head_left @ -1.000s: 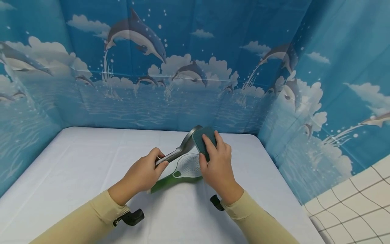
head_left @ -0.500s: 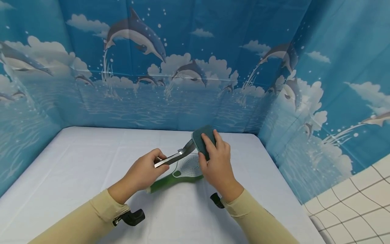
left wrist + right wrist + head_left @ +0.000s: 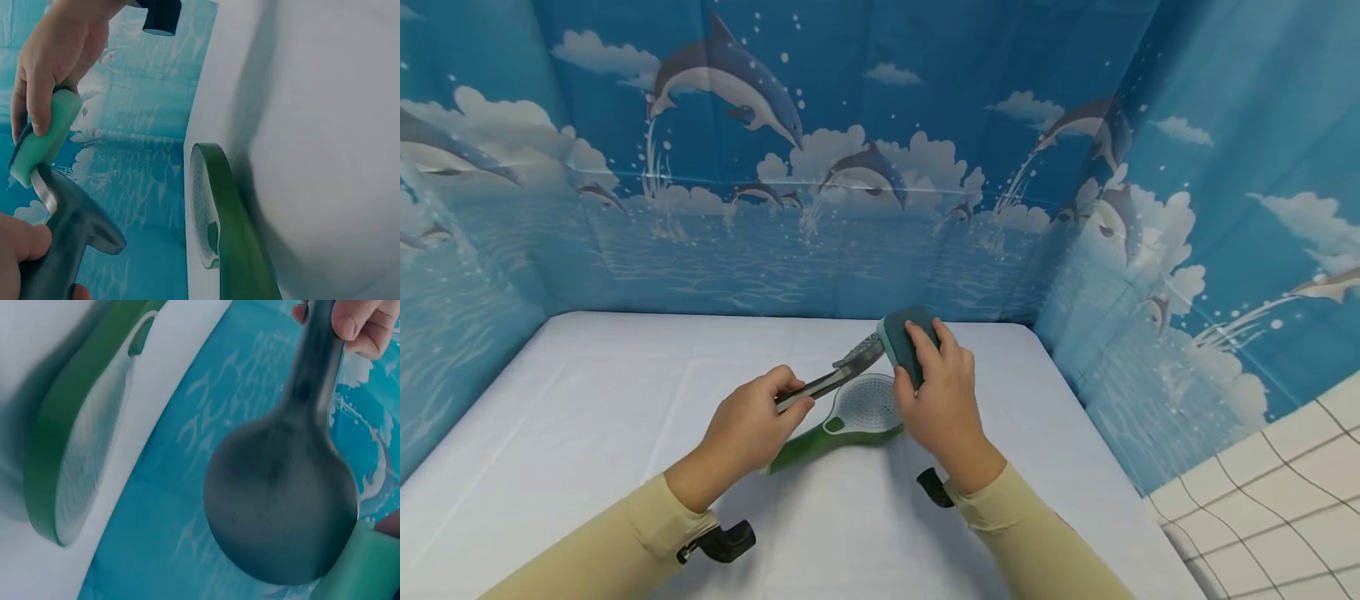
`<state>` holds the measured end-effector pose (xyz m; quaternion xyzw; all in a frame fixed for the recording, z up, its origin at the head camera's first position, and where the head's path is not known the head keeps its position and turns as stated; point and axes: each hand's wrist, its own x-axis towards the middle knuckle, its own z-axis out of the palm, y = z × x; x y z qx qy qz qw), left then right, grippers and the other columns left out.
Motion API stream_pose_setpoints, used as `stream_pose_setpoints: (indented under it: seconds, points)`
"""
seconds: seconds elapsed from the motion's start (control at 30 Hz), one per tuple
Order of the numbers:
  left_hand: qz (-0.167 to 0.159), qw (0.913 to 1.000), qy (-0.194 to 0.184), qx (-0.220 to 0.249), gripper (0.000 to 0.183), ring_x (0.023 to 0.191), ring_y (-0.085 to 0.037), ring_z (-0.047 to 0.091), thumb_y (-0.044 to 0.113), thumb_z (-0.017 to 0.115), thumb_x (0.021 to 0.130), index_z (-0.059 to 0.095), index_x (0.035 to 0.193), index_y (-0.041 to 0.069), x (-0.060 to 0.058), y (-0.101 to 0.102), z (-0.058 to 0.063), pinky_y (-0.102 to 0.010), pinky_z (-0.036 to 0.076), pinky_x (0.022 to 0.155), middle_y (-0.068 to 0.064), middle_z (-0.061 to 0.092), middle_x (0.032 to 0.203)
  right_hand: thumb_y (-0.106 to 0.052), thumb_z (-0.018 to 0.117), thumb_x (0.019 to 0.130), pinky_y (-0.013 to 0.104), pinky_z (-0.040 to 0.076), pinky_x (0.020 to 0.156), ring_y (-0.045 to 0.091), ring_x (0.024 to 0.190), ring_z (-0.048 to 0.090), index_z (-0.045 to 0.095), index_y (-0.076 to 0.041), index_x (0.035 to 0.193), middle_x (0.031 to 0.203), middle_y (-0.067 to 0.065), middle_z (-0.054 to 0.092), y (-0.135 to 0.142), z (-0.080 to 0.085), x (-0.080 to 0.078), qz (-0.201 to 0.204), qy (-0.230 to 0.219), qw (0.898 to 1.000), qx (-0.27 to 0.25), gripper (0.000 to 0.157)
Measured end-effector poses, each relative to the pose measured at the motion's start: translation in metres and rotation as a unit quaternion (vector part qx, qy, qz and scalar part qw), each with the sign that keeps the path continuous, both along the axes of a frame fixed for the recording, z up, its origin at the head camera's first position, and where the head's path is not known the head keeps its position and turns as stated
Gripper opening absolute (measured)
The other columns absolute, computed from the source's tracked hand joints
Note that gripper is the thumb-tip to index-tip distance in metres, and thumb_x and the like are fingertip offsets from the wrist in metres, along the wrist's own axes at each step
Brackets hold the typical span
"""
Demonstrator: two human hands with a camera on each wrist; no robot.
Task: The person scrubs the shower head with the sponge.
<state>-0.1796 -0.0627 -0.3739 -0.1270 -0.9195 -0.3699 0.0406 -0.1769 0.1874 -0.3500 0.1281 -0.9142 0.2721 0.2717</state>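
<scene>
My left hand grips the handle of a grey metallic shower head, raised off the table and tilted head-up. Its smooth rounded back fills much of the right wrist view. In my right hand is a sponge, light green with a dark teal scouring side, pinched between thumb and fingers. The sponge's light side is against the rim of the grey head. Below both hands lies a green and white shower head, its white spray face up.
A white-covered table is under the hands. Blue dolphin-print curtains stand close behind it and at both sides. White tiles show at the lower right. Black wrist mounts hang from both sleeves.
The grey shower head has been rolled about its handle in my left hand, so its head now appears nearly edge-on. My right hand and sponge have shifted slightly right along its rim.
</scene>
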Motion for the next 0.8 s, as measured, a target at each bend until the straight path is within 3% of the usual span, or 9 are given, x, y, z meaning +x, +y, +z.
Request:
stream_pose_setpoints:
  seconds: [0.1,0.37,0.8]
  points:
    - [0.002,0.9998,0.017,-0.013,0.015,0.055,-0.013,0.048,0.033,0.072,0.101,0.068,0.110,0.021,0.002,-0.001,0.001,-0.030,0.036,0.051,0.007,0.069,0.087,-0.020,0.068,0.101,0.064,0.045,0.099,0.055,0.134,0.044,0.051,-0.010,0.156,0.164,0.030,0.035,0.000,-0.001,0.003,0.010,-0.019,1.000,-0.001,0.058]
    - [0.011,0.9990,0.034,-0.026,0.014,0.058,-0.013,0.049,0.030,0.074,0.100,0.069,0.107,0.018,0.004,0.002,0.006,-0.030,0.036,0.052,0.003,0.069,0.087,-0.017,0.073,0.098,0.059,0.051,0.093,0.049,0.122,0.052,0.056,-0.010,0.153,0.161,0.029,0.041,-0.009,-0.013,0.010,0.028,0.015,0.999,0.025,0.058]
    - [0.024,0.9977,0.058,-0.025,0.016,0.057,-0.012,0.048,0.027,0.077,0.098,0.071,0.106,0.015,0.008,0.008,0.003,-0.028,0.037,0.051,0.001,0.069,0.085,-0.019,0.077,0.096,0.058,0.051,0.092,0.047,0.115,0.054,0.058,-0.014,0.152,0.159,0.028,0.044,-0.018,-0.025,0.014,0.008,0.023,0.996,0.090,0.059]
